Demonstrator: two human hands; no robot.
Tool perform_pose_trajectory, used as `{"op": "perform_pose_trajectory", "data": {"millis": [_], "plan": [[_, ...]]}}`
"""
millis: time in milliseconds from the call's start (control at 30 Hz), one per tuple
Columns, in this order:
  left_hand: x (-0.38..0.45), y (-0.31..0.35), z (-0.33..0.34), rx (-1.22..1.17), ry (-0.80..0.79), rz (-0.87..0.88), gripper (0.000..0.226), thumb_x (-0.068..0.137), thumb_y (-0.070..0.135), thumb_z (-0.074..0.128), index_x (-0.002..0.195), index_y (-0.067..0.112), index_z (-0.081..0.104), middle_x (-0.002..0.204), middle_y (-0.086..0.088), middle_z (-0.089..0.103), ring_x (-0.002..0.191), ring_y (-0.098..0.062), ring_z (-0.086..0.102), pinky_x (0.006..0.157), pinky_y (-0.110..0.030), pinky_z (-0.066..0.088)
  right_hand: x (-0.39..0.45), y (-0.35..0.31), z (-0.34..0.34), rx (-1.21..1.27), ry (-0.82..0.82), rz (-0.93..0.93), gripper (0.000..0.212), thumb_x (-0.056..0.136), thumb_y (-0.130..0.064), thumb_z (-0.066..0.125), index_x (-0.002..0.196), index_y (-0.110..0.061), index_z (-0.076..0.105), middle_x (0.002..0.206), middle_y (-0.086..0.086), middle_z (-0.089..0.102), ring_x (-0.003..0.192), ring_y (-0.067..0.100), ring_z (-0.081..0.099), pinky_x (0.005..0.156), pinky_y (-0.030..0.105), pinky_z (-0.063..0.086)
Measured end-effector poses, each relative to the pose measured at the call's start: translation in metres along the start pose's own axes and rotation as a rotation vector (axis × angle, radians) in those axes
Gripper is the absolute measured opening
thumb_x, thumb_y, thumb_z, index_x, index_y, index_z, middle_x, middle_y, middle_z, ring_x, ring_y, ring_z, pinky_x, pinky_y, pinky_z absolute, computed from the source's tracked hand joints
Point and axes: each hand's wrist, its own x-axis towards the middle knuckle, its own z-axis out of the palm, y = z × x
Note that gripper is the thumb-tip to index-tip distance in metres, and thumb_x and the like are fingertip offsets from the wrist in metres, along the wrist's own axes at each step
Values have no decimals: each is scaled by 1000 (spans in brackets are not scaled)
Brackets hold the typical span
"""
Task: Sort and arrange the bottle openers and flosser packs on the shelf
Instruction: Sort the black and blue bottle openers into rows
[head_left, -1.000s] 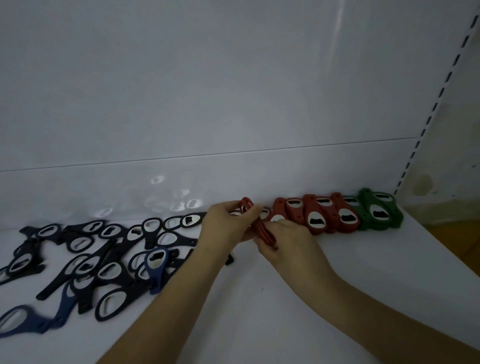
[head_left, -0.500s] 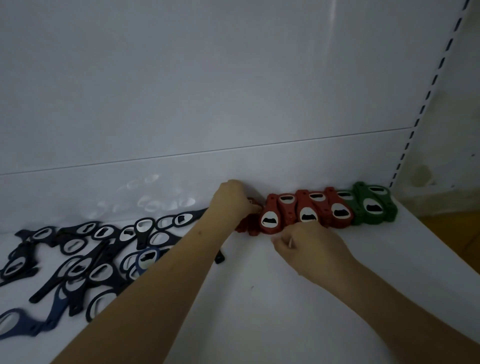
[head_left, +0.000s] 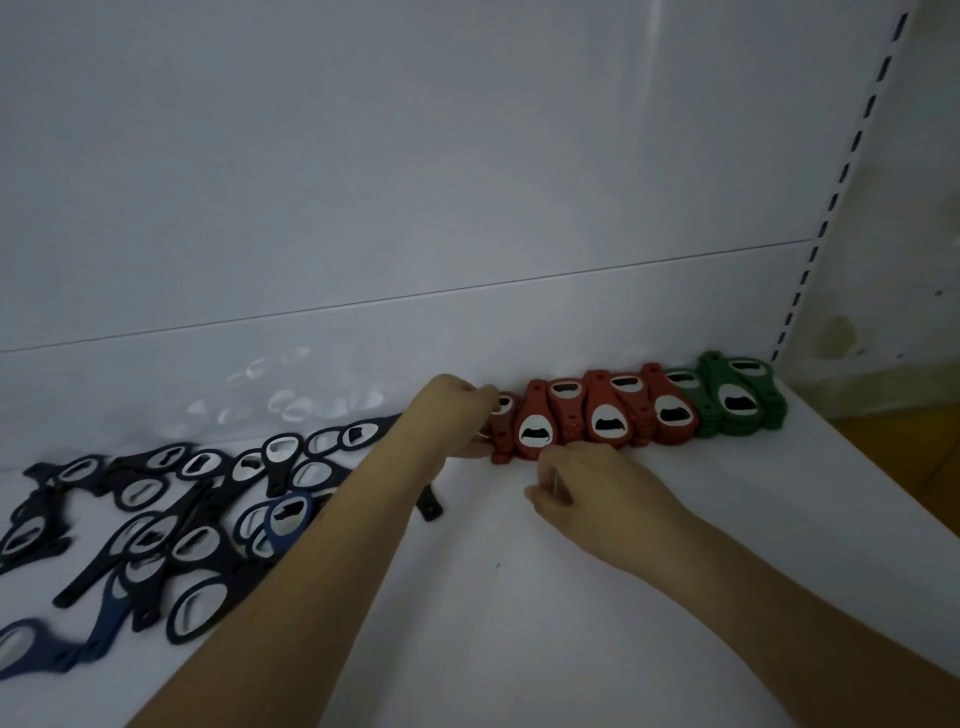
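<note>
A row of red bottle openers (head_left: 602, 415) lies along the back wall of the white shelf (head_left: 519, 597), with green bottle openers (head_left: 737, 400) stacked at its right end. My left hand (head_left: 457, 415) grips the leftmost red opener (head_left: 503, 431) at the row's left end. My right hand (head_left: 597, 488) rests with curled fingers on the shelf just in front of the red row, touching its front edge. A loose pile of black and dark blue bottle openers (head_left: 171, 509) is spread over the left part of the shelf. No flosser packs are in view.
The white back panel (head_left: 467, 182) rises right behind the rows. A perforated upright (head_left: 841, 197) marks the shelf's right end, where the shelf edge drops off toward an orange floor (head_left: 914, 457).
Both hands carried a red opener from above the shelf to the back wall and set it at the left end of the red row. My right hand let go and pulled back slightly.
</note>
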Motion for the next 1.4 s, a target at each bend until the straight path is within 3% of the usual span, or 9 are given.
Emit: {"op": "perform_pose_trajectory", "data": {"millis": [200, 300, 567, 700, 800, 1000, 1200, 1300, 1400], "plan": [[-13, -31, -41, 81, 98, 244, 15, 96, 29, 58, 103, 19, 67, 99, -5, 73, 91, -21, 72, 86, -42, 59, -4, -5, 7, 57, 35, -84, 14, 93, -42, 52, 92, -29, 57, 89, -14, 53, 78, 3, 54, 72, 26, 50], [-39, -75, -96, 434, 213, 515, 9, 92, 34, 62, 101, 36, 64, 95, 18, 69, 88, 5, 64, 80, -23, 56, -8, -17, 17, 137, 54, -130, 21, 92, -45, 54, 107, -32, 58, 98, -18, 52, 87, 0, 53, 77, 22, 50], [-58, -166, -162, 766, 36, 528, 85, 71, 84, 49, 144, 42, 42, 139, 24, 34, 131, 2, 27, 111, -20, 27, 23, -68, 57, 41, 0, -216, 60, 92, -47, 54, 145, -23, 38, 131, -6, 46, 118, 11, 42, 99, 17, 33], [-46, -159, -177, 659, -5, 476, 71, 79, 55, 72, 141, 41, 41, 132, 14, 38, 119, -2, 44, 106, -21, 40, 50, -95, 70, 67, 43, -89, 44, 92, -23, 63, 133, -10, 54, 115, 7, 58, 108, 23, 53, 93, 30, 44], [-35, -154, -188, 587, 37, 486, 68, 79, 38, 79, 137, 37, 45, 123, 12, 48, 107, 2, 50, 90, 1, 35, 64, -110, 69, 8, 27, 31, 28, 88, -17, 63, 112, -2, 62, 100, 10, 65, 93, 24, 61, 82, 35, 50], [-18, -160, -195, 352, 85, 446, 31, 74, 36, 84, 102, 34, 72, 101, 18, 66, 92, 9, 61, 76, -5, 42, 81, -123, 50, 52, -180, 224, 37, 82, -20, 69, 52, -11, 48, 37, -6, 43, 38, 7, 43, 38, 13, 29], [-13, -172, -200, 521, 219, 583, 11, 89, 34, 67, 96, 39, 72, 101, 20, 61, 99, -2, 55, 92, -23, 44, 82, -126, 60, 199, -87, 241, 20, 86, -26, 68, 76, -10, 61, 64, 0, 59, 54, 8, 49, 48, 14, 35], [-15, -181, -199, 677, 209, 555, 45, 79, 68, 57, 114, 42, 67, 122, 22, 49, 119, -8, 34, 104, -32, 24, 79, -128, 67, 259, 25, 221, 15, 87, -30, 68, 81, -19, 59, 75, -3, 64, 63, 6, 54, 54, 13, 37], [-20, -181, -195, 709, 168, 615, 50, 75, 66, 68, 119, 42, 64, 126, 22, 46, 117, -1, 25, 102, -30, 16, 78, -129, 76, 409, 95, 212, 13, 88, -29, 67, 81, -22, 59, 76, -3, 69, 59, 6, 57, 57, 15, 43]]}}
